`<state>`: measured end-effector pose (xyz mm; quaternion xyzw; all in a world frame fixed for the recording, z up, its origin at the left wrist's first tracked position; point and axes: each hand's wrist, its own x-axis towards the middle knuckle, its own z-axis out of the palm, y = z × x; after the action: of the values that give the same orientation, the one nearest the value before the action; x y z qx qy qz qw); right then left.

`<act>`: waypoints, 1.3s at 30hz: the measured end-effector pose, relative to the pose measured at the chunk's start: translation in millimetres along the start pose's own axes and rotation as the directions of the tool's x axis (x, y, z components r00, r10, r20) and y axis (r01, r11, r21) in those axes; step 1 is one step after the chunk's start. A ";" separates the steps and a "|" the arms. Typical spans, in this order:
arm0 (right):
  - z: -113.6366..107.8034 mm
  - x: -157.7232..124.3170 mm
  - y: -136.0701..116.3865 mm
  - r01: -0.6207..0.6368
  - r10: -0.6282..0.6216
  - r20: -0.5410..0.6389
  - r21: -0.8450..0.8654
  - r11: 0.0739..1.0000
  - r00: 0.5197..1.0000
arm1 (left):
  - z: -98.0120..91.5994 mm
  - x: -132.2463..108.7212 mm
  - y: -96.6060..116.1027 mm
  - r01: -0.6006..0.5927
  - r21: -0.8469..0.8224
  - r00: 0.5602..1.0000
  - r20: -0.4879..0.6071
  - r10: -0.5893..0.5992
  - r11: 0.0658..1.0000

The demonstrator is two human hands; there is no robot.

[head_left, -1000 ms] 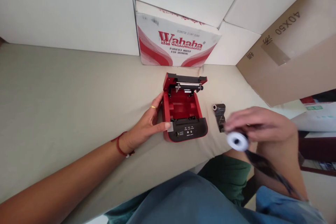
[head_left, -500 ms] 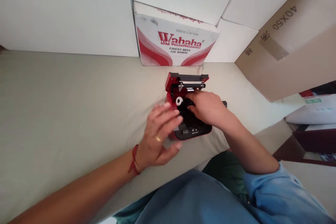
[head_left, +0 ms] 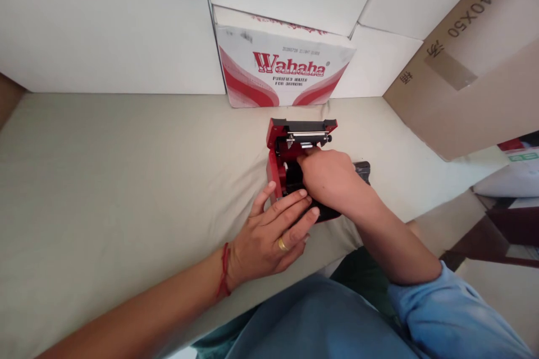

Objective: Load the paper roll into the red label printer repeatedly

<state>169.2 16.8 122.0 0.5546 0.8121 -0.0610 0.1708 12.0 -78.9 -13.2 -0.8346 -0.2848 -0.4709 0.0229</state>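
Note:
A small red and black machine [head_left: 273, 171], which looks like a label printer, sits on the cloth with its lid [head_left: 304, 125] raised and a dark roller under the lid. My right hand [head_left: 330, 179] reaches into its open compartment with curled fingers. They close on a black roll [head_left: 293, 175] whose white end shows at the left wall; the fingertips are partly hidden. My left hand [head_left: 280, 230] rests over the machine's front left edge, fingers stretched out, holding nothing.
Behind the machine stands a Wahaha water carton [head_left: 290, 76] among white boxes [head_left: 105, 22]. A brown cardboard box [head_left: 463, 78] is at the right. A dark object [head_left: 362, 171] sticks out beyond my right wrist. Pale cloth [head_left: 126, 179] covers the surface.
My left hand has moved right and onto the front of the machine. My right hand has turned slightly inside the compartment, and the roll's white end sits lower and less visible.

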 end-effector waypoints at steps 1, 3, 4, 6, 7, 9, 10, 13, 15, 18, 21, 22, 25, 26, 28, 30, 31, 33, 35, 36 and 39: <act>-1.2 4.1 -1.9 0.001 -0.001 0.010 0.008 1.000 1.000 | 0.9 -0.7 -0.2 0.013 0.008 1.000 -0.005 -0.013 1.000; -1.5 10.2 -2.0 0.005 -0.005 0.007 0.025 1.000 1.000 | 1.8 -0.9 -0.5 0.023 0.024 1.000 -0.007 -0.023 0.999; -0.3 11.4 0.2 0.007 -0.007 0.002 0.031 0.999 1.000 | 1.6 -0.2 -0.4 0.020 0.031 1.000 -0.006 -0.020 0.999; 5.2 9.2 9.8 0.052 -0.049 -0.041 0.083 0.995 0.998 | 0.1 2.1 0.2 0.014 0.042 1.000 -0.006 -0.013 0.999; 9.6 5.8 16.9 0.104 -0.092 -0.086 0.147 0.984 0.992 | -1.1 3.5 0.7 0.016 0.048 1.000 -0.006 -0.016 0.999; 20.8 -4.1 34.3 0.247 -0.177 -0.218 0.353 0.902 0.960 | -4.2 6.1 1.9 0.020 0.046 1.000 -0.005 -0.020 0.999; 27.0 -9.8 43.7 0.307 -0.183 -0.289 0.472 0.827 0.939 | -5.8 7.1 2.6 0.015 0.038 1.000 -0.001 -0.015 0.999; 44.4 -23.9 70.2 0.337 -0.009 -0.415 0.724 0.603 0.910 | -10.2 8.3 4.3 -0.026 0.016 0.999 0.022 0.025 1.000; 53.6 -25.8 84.0 0.302 0.189 -0.456 0.795 0.527 0.870 | -12.1 7.7 5.3 -0.043 0.022 0.999 0.033 0.042 0.999; 64.2 -13.8 97.6 0.280 0.401 -0.500 0.824 0.492 0.767 | -13.5 6.4 6.3 -0.048 0.029 0.998 0.041 0.047 0.998; 69.9 8.3 102.7 0.315 0.416 -0.536 0.813 0.490 0.735 | -14.5 6.4 6.3 -0.062 0.019 0.998 0.030 0.061 0.998; 70.0 15.5 102.6 0.343 0.393 -0.548 0.807 0.481 0.738 | -15.0 6.9 6.1 -0.072 0.015 0.997 0.025 0.071 0.997; 64.8 32.0 97.9 0.461 0.285 -0.585 0.793 0.399 0.759 | -16.1 8.5 4.8 -0.097 0.007 0.995 0.020 0.097 0.995; 61.8 35.2 95.3 0.499 0.241 -0.595 0.789 0.358 0.767 | -16.2 8.7 4.5 -0.100 0.006 0.995 0.018 0.100 0.995; 56.2 38.1 90.1 0.538 0.164 -0.595 0.791 0.292 0.787 | -15.9 8.3 4.3 -0.098 0.009 0.995 0.012 0.098 0.995; 53.4 36.7 86.0 0.535 0.137 -0.582 0.800 0.269 0.801 | -15.6 7.1 4.4 -0.098 0.010 0.995 0.011 0.098 0.995; 53.5 34.6 84.7 0.530 0.143 -0.579 0.803 0.271 0.803 | -15.8 6.5 4.5 -0.100 0.007 0.995 0.015 0.100 0.995; 56.2 27.5 83.7 0.536 0.172 -0.593 0.794 0.286 0.787 | -17.0 5.8 4.4 -0.106 0.002 0.994 0.028 0.105 0.994; 60.4 17.7 84.4 0.559 0.192 -0.625 0.770 0.308 0.756 | -19.3 6.1 4.2 -0.112 -0.003 0.993 0.042 0.112 0.994; 62.2 12.1 85.2 0.568 0.192 -0.639 0.758 0.320 0.745 | -20.5 6.7 4.0 -0.112 -0.006 0.992 0.052 0.112 0.994; 64.9 -4.4 87.6 0.595 0.149 -0.667 0.727 0.342 0.730 | -22.2 8.8 4.2 -0.113 -0.012 0.991 0.071 0.114 0.993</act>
<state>264.9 27.3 70.8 0.4083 0.7132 -0.3344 -0.4613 0.4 -85.2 7.2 -0.8659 -0.2357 -0.4397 0.0363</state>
